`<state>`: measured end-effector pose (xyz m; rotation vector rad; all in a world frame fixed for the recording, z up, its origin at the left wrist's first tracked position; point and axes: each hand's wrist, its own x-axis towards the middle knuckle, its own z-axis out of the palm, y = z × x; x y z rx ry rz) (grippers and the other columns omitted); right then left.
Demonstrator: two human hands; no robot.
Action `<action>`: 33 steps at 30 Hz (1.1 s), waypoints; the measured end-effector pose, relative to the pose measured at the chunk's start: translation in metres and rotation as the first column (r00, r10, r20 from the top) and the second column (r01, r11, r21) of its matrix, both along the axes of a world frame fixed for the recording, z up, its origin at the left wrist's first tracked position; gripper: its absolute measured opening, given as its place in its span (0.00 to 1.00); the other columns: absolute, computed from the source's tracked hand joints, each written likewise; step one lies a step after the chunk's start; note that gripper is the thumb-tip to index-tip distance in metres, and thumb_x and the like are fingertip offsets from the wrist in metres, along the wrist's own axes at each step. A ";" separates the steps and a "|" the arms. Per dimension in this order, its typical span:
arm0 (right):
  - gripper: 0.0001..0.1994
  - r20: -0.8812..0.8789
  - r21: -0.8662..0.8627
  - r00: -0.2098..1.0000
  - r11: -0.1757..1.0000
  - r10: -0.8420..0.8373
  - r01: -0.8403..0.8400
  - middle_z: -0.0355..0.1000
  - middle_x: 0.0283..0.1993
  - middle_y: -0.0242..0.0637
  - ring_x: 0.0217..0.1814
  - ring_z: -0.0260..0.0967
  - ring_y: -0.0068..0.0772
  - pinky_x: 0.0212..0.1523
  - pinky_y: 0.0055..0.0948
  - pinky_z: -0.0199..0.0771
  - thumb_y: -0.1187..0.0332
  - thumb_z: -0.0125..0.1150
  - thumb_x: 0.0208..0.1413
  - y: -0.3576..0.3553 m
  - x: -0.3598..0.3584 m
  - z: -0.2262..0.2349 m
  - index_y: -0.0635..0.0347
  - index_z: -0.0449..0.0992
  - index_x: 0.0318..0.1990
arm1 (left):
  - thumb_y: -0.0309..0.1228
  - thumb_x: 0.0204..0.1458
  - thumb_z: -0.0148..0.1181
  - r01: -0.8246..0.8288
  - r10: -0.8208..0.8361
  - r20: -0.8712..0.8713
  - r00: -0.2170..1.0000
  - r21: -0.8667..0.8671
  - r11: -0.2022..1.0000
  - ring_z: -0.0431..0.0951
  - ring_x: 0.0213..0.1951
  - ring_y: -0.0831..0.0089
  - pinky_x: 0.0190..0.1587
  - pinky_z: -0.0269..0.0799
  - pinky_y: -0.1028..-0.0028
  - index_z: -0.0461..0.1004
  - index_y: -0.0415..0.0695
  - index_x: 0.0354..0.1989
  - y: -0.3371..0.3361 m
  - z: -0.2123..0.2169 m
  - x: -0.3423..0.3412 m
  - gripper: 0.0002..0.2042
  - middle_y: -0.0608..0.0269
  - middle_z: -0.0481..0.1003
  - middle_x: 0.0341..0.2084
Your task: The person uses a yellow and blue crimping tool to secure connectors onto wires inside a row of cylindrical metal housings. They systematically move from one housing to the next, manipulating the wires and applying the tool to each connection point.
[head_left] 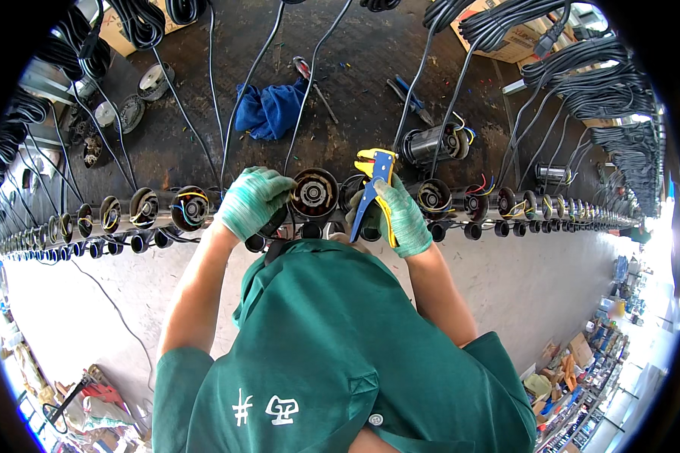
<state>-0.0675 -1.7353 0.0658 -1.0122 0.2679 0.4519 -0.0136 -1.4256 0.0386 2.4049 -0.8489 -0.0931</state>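
Motor housing (314,193) sits at bench edge, mid-row, open end up w/ windings inside. Left hand (251,201) wrapped round its left side, holding it. Right hand (403,215) gripping blue-yellow wire stripper (374,189) just right of it. Neighbouring housings (190,205) hold coloured wires. Blue rag (270,108) further back.

Factory workshop, long motor row (461,205), cable bundles (597,83)
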 end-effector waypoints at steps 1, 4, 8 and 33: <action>0.31 0.006 0.005 1.000 1.000 0.003 -0.003 0.78 0.43 0.47 0.39 0.82 0.44 0.43 0.44 0.86 0.54 0.60 0.68 0.000 -0.001 -0.002 0.56 0.62 0.73 | 0.27 0.54 0.69 -0.029 0.028 -0.013 1.000 -0.018 0.999 0.83 0.44 0.53 0.50 0.77 0.60 0.84 0.44 0.47 -0.002 0.002 0.001 0.11 0.55 0.82 0.40; 0.30 -0.008 -0.007 1.000 1.000 0.009 -0.009 0.78 0.44 0.45 0.40 0.82 0.43 0.42 0.44 0.86 0.54 0.60 0.69 0.000 -0.003 -0.001 0.56 0.62 0.73 | 0.24 0.56 0.69 -0.206 0.174 -0.150 0.973 -0.234 0.950 0.83 0.42 0.53 0.46 0.79 0.64 0.83 0.40 0.47 -0.017 -0.001 0.004 0.11 0.52 0.81 0.38; 0.28 -0.031 -0.007 0.999 1.000 -0.005 0.005 0.78 0.44 0.46 0.39 0.82 0.41 0.41 0.41 0.87 0.56 0.60 0.70 0.003 -0.004 -0.001 0.58 0.61 0.70 | 0.22 0.59 0.68 -0.412 0.245 -0.433 0.867 -0.347 0.843 0.85 0.42 0.60 0.47 0.79 0.68 0.82 0.37 0.49 -0.042 -0.002 0.013 0.11 0.51 0.83 0.42; 0.39 0.394 -0.797 0.758 0.603 0.520 0.000 0.76 0.56 0.47 0.51 0.78 0.43 0.57 0.40 0.78 0.76 0.70 0.57 0.060 0.086 -0.015 0.50 0.60 0.75 | 0.22 0.60 0.68 -0.472 0.256 -0.482 0.838 -0.406 0.782 0.78 0.39 0.77 0.47 0.78 0.72 0.77 0.38 0.48 -0.055 -0.022 0.001 0.10 0.61 0.82 0.37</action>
